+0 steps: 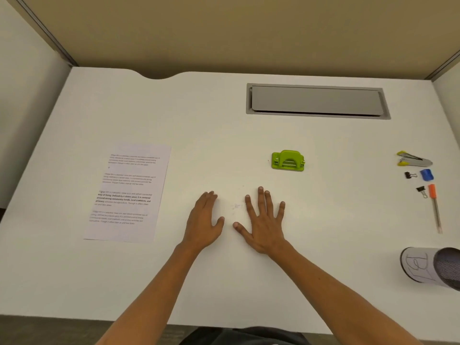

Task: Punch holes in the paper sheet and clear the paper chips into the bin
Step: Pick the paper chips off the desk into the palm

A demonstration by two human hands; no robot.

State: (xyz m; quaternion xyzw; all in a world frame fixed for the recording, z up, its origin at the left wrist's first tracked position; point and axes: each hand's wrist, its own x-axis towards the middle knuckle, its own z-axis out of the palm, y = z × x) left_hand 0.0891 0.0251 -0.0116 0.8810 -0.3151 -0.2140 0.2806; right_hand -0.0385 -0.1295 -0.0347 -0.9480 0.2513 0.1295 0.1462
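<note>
Resting flat on the white desk (249, 135), both hands lie palm down near the front middle, empty and gripping nothing; the left hand (202, 222) has its fingers straight and held together with the thumb out to the side, while the right hand (265, 222) has its fingers spread wide; between the two hands, on the bare desk, sits a small faint scatter of paper chips (236, 206), hard to make out clearly; the thumbs point toward each other but stay apart; the paper sheet (129, 192) lies flat to the left of the left hand, printed with several blocks of text, not touched by either hand; the green hole punch (288, 161) stands beyond the right hand, apart from it; at the right edge of the desk lie a stapler (414, 159), a blue object (427, 175) too small to identify, two black binder clips (410, 175), and a pen with an orange cap (435, 207); nearer the front right, a mesh bin (433, 268) wrapped in a paper label lies on its side; a grey cable flap (316, 100) is set into the desk at the back
</note>
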